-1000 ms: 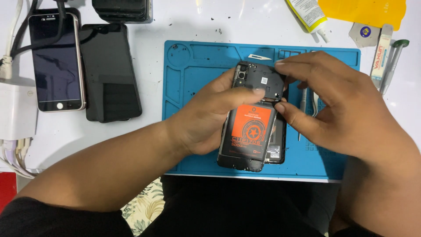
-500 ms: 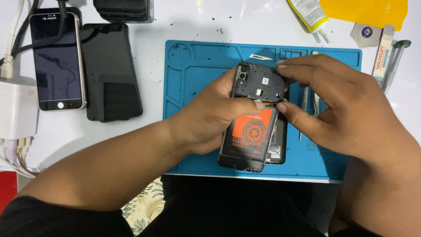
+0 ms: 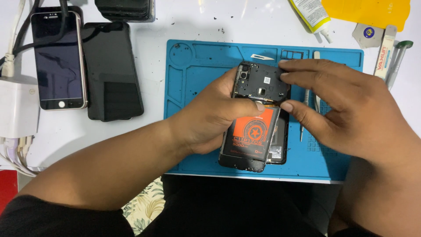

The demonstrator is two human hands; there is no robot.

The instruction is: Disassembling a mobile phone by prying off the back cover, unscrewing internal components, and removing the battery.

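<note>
An opened smartphone (image 3: 256, 118) with its back cover off lies lengthwise on a blue repair mat (image 3: 193, 74) at the near middle of the white bench (image 3: 175, 22). The left hand (image 3: 210, 116) cups the phone's left edge, its thumb laid across the top of the black-and-orange battery (image 3: 250, 136). The right hand (image 3: 342, 109) reaches in from the right, fingers (image 3: 302, 66) narrowly spread and touching the right side of the black camera-end cover plate (image 3: 263, 81), thumb against the phone's right edge. Just right of the phone, partly under that hand, lie tweezers (image 3: 316, 98) and a thin screwdriver (image 3: 302, 127). On the bench far left rest a pale-rimmed phone (image 3: 59, 61) and beside it a black phone (image 3: 112, 70); a glue tube (image 3: 312, 13) lies at the far right.
</note>
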